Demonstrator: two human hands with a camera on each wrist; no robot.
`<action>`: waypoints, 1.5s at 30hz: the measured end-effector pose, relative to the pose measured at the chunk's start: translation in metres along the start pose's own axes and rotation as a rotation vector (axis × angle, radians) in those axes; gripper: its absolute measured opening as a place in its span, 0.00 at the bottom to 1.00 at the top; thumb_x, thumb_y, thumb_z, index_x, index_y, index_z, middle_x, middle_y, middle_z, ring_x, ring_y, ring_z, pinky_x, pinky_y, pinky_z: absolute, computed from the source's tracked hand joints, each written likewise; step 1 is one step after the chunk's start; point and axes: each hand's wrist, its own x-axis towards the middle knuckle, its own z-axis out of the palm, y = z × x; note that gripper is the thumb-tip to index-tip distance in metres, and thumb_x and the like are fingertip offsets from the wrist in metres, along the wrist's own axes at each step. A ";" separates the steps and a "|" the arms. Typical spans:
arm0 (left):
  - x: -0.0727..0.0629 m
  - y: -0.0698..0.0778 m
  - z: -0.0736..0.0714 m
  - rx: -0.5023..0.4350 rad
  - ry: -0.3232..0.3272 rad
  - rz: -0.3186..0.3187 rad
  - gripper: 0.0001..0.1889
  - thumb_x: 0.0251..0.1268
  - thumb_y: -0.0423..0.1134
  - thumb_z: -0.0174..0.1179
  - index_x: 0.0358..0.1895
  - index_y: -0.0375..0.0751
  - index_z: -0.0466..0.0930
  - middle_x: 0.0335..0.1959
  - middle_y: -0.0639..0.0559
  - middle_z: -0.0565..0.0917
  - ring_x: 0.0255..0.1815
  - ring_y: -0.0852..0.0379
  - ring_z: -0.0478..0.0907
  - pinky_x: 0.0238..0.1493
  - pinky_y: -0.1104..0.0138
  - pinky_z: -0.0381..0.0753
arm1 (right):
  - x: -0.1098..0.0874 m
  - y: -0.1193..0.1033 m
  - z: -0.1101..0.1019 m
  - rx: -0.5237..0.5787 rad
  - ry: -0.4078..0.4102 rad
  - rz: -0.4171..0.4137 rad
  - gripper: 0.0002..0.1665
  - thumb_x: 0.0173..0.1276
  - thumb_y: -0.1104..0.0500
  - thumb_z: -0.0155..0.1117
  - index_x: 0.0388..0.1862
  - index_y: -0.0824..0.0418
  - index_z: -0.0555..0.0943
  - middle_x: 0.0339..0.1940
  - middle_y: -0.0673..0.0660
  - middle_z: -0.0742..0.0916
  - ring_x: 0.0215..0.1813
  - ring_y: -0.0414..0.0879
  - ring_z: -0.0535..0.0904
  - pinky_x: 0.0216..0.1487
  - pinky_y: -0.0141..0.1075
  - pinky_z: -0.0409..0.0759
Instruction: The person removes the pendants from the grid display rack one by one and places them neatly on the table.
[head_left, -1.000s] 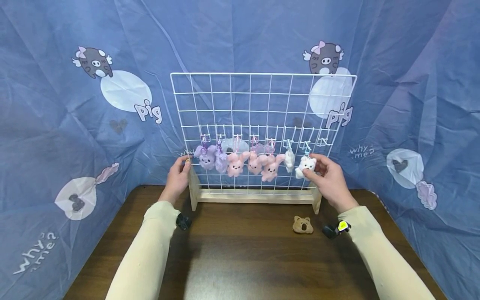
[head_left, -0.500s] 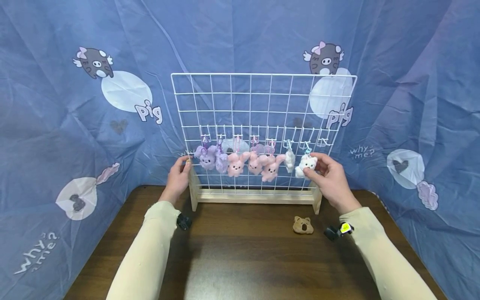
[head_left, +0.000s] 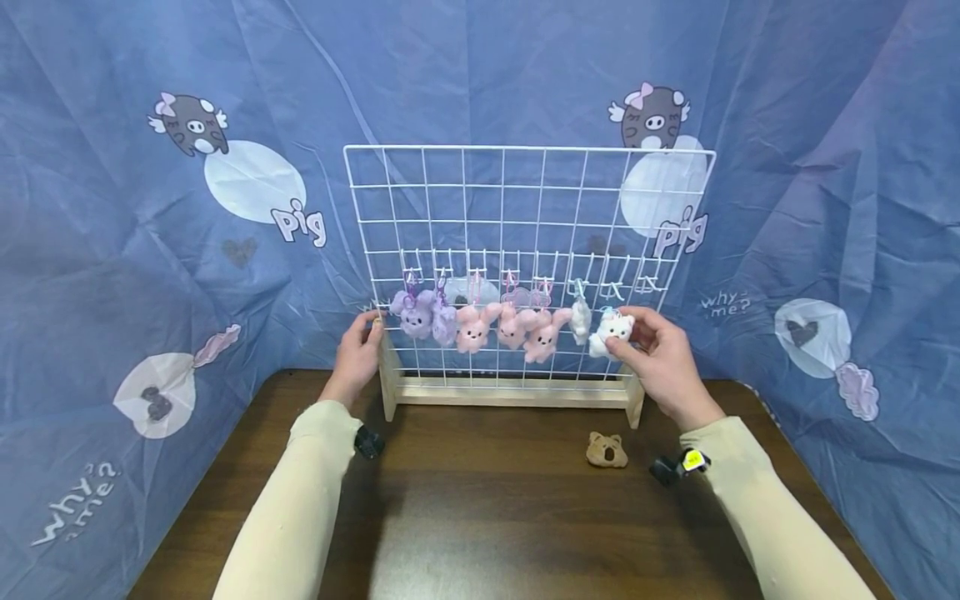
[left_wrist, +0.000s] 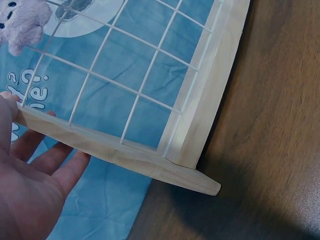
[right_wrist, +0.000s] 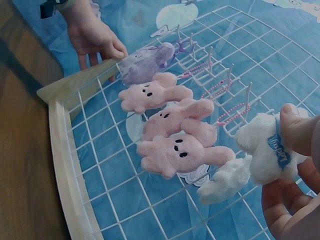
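My right hand pinches a white plush bear keychain between thumb and fingers in front of the white wire grid rack's right side. Its blue chain sits low on its head, below a bare hook. In the right wrist view a blue ribbon with lettering crosses the bear. At the other end, my left hand holds the rack's wooden side post, thumb in front and fingers behind. Beside the bear hangs another white plush, then pink rabbit plushes and purple plushes.
A flat brown bear-face piece lies on the dark wooden table in front of the rack's right foot. Another hook at the far right carries nothing. Blue printed cloth surrounds the table at the back and sides.
The white bear's blue chain, on its hook earlier, is now off it and lower. My right hand has hardly moved. The left hand stays on the post.
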 end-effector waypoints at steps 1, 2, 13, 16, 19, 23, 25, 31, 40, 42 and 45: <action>0.000 0.000 0.000 0.000 0.001 -0.002 0.19 0.87 0.45 0.47 0.72 0.46 0.73 0.68 0.33 0.79 0.66 0.41 0.74 0.66 0.47 0.72 | 0.000 0.000 0.000 0.000 -0.001 0.002 0.25 0.71 0.73 0.68 0.65 0.76 0.75 0.45 0.42 0.86 0.47 0.35 0.83 0.46 0.26 0.83; 0.000 0.000 0.000 0.000 0.002 -0.003 0.19 0.87 0.45 0.47 0.72 0.46 0.73 0.68 0.33 0.79 0.66 0.40 0.74 0.66 0.47 0.72 | 0.000 0.000 0.000 -0.002 -0.003 0.005 0.25 0.71 0.73 0.68 0.65 0.76 0.75 0.45 0.43 0.86 0.47 0.35 0.83 0.46 0.26 0.83; 0.001 0.000 0.000 -0.005 0.002 -0.001 0.19 0.87 0.44 0.47 0.71 0.46 0.73 0.67 0.33 0.79 0.64 0.41 0.75 0.64 0.48 0.72 | -0.005 0.001 0.007 0.003 -0.046 0.029 0.24 0.69 0.72 0.71 0.62 0.76 0.76 0.45 0.43 0.87 0.46 0.35 0.85 0.45 0.29 0.85; 0.001 0.000 0.000 -0.002 0.004 0.001 0.19 0.87 0.44 0.47 0.71 0.46 0.74 0.66 0.33 0.80 0.62 0.42 0.75 0.62 0.49 0.73 | -0.007 0.001 0.011 0.022 -0.061 0.038 0.24 0.68 0.73 0.71 0.61 0.77 0.76 0.43 0.43 0.87 0.45 0.35 0.86 0.44 0.30 0.86; 0.001 0.001 -0.001 0.002 0.003 0.002 0.19 0.87 0.44 0.47 0.71 0.46 0.74 0.66 0.33 0.80 0.63 0.42 0.75 0.63 0.49 0.73 | -0.008 0.002 0.014 0.029 -0.074 0.046 0.23 0.68 0.73 0.71 0.60 0.77 0.76 0.42 0.45 0.88 0.45 0.35 0.86 0.44 0.30 0.86; 0.000 0.001 -0.001 0.003 0.001 0.002 0.19 0.87 0.44 0.47 0.71 0.46 0.74 0.66 0.33 0.80 0.62 0.42 0.75 0.62 0.50 0.73 | -0.009 0.004 0.017 0.007 -0.089 0.044 0.22 0.68 0.73 0.71 0.59 0.76 0.77 0.42 0.50 0.88 0.44 0.35 0.86 0.42 0.30 0.86; 0.000 0.000 -0.001 0.004 -0.001 0.003 0.19 0.87 0.44 0.47 0.71 0.46 0.74 0.65 0.33 0.80 0.61 0.42 0.75 0.61 0.50 0.73 | -0.010 0.006 0.018 -0.012 -0.097 0.038 0.22 0.69 0.72 0.71 0.60 0.75 0.78 0.41 0.54 0.89 0.42 0.35 0.86 0.42 0.30 0.85; 0.000 0.000 -0.001 0.000 -0.004 0.003 0.19 0.87 0.44 0.47 0.71 0.45 0.73 0.67 0.34 0.79 0.65 0.41 0.75 0.64 0.49 0.72 | -0.012 0.012 0.022 -0.046 -0.125 0.037 0.20 0.69 0.71 0.71 0.59 0.72 0.80 0.41 0.62 0.88 0.40 0.37 0.86 0.41 0.32 0.85; 0.000 0.002 -0.001 -0.013 -0.002 0.002 0.18 0.87 0.43 0.47 0.71 0.45 0.73 0.68 0.33 0.79 0.65 0.41 0.75 0.64 0.48 0.73 | -0.016 0.015 0.029 -0.079 -0.143 0.069 0.22 0.70 0.68 0.73 0.61 0.72 0.81 0.47 0.65 0.88 0.45 0.35 0.86 0.42 0.28 0.84; 0.000 0.001 -0.001 -0.013 -0.002 0.001 0.18 0.87 0.43 0.47 0.71 0.45 0.73 0.68 0.33 0.79 0.66 0.40 0.75 0.64 0.48 0.73 | -0.017 0.016 0.030 -0.072 -0.151 0.075 0.22 0.70 0.68 0.72 0.61 0.73 0.80 0.48 0.67 0.87 0.45 0.35 0.86 0.41 0.28 0.83; -0.001 0.001 -0.001 -0.009 -0.005 -0.004 0.19 0.87 0.43 0.47 0.72 0.45 0.73 0.68 0.33 0.79 0.66 0.41 0.75 0.64 0.48 0.73 | -0.018 0.019 0.032 -0.071 -0.159 0.081 0.21 0.70 0.69 0.72 0.60 0.73 0.81 0.49 0.68 0.87 0.45 0.35 0.86 0.41 0.28 0.84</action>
